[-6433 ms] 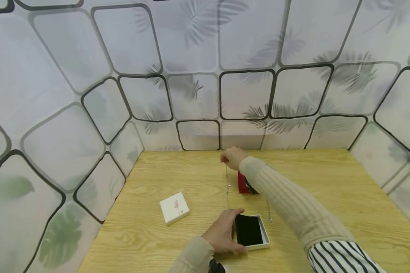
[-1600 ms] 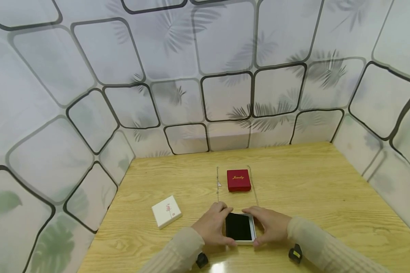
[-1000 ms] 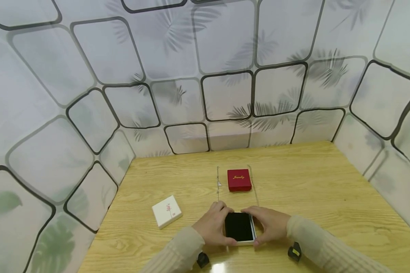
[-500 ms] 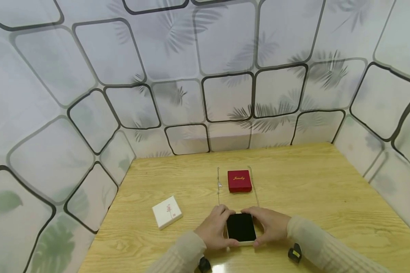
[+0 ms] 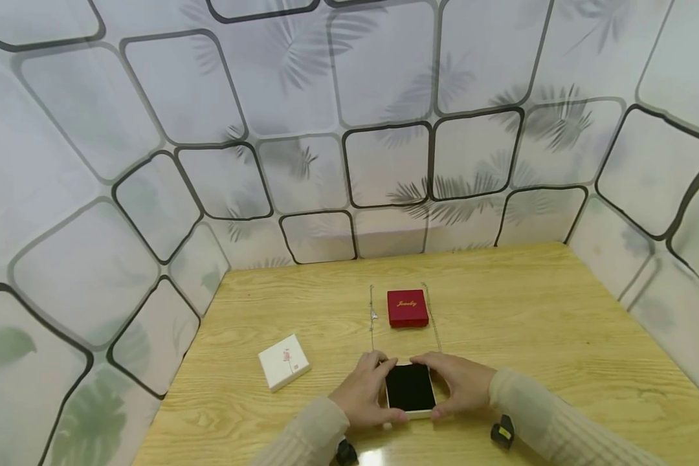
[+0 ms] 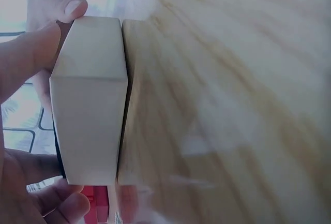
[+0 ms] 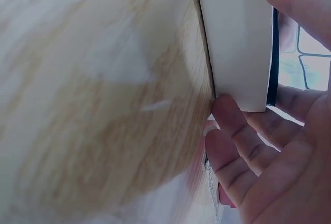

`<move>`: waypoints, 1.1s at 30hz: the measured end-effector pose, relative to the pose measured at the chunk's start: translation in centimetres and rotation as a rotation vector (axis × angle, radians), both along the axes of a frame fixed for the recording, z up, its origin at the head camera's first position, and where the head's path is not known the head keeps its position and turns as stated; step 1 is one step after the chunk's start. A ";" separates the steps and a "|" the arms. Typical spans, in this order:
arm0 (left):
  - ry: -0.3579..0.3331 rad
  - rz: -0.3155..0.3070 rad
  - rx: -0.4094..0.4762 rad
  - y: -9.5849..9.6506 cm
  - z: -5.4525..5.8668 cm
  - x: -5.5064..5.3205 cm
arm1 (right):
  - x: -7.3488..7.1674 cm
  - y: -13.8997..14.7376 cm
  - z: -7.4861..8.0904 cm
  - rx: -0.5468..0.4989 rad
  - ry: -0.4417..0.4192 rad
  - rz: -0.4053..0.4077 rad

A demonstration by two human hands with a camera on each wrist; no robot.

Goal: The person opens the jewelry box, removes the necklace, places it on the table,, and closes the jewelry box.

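Observation:
A small white box base (image 5: 421, 415) sits on the table at the front, its top filled by a black pad (image 5: 410, 387). My left hand (image 5: 364, 391) holds the box from the left, thumb at the near corner and fingers at the far one. From the right, my right hand (image 5: 460, 382) grips it likewise. The left wrist view shows the box walls (image 6: 88, 128) flat on the wood. In the right wrist view the pad's dark edge (image 7: 274, 58) stands slightly above the box wall. A thin silver chain (image 5: 373, 317) with a small pendant runs back from the box's left side.
Another chain strand (image 5: 433, 320) extends back from the right side. Between the strands lies a red jewelry box (image 5: 408, 308). A white lid with a pink flower (image 5: 284, 362) rests to the left on the wooden table (image 5: 530, 310). A patterned curtain (image 5: 390, 168) closes off the back.
My right hand, earlier holding a chain up at the back, is now at the box, and the strands lie on the table. The black pad has shifted, covering the white strip at its right.

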State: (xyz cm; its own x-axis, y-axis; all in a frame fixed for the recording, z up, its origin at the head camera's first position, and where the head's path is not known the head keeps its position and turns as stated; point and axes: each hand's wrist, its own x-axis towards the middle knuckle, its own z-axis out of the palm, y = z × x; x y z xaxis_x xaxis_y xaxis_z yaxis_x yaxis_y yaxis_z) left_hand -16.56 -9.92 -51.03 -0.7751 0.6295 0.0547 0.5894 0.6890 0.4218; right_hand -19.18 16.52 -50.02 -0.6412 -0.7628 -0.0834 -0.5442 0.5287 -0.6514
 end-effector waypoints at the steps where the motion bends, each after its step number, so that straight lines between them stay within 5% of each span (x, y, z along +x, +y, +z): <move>1: 0.001 0.002 -0.005 -0.1 0.0 0.0 | 0.0 0.0 0.0 0.000 0.004 -0.001; 21: 0.019 -0.015 -0.044 -0.3 0.1 -0.1 | 0.1 0.2 -0.1 0.047 0.011 -0.038; 33: -0.052 0.006 -0.034 -0.2 0.0 -0.1 | 0.1 0.2 -0.5 0.036 -0.020 -0.052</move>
